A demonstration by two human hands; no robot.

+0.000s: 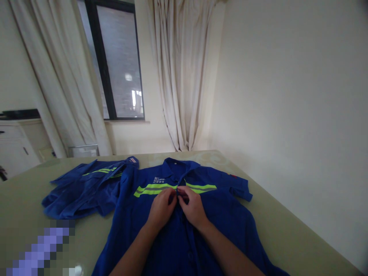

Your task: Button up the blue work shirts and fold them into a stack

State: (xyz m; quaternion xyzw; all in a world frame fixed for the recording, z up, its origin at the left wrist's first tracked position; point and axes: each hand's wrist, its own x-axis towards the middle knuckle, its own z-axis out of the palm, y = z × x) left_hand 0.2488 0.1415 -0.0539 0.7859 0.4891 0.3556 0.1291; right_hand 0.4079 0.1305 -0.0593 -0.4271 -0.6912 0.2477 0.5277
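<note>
A blue work shirt (224,222) with a yellow-green reflective stripe across the chest lies spread on the table, its collar at the far end. My left hand (163,205) and my right hand (192,203) meet at the front placket, at the height of the stripe. Both have their fingertips pinched on the shirt's front edges. Any button between the fingers is too small to make out. White lettering shows on the chest just beyond my left hand.
A second blue garment (83,191) with a similar stripe lies crumpled to the left on the table (267,214). A blurred-out purple patch (40,253) covers the lower left. Beyond the table are curtains (184,69), a window (120,61) and a white cabinet (17,143); a wall borders the right.
</note>
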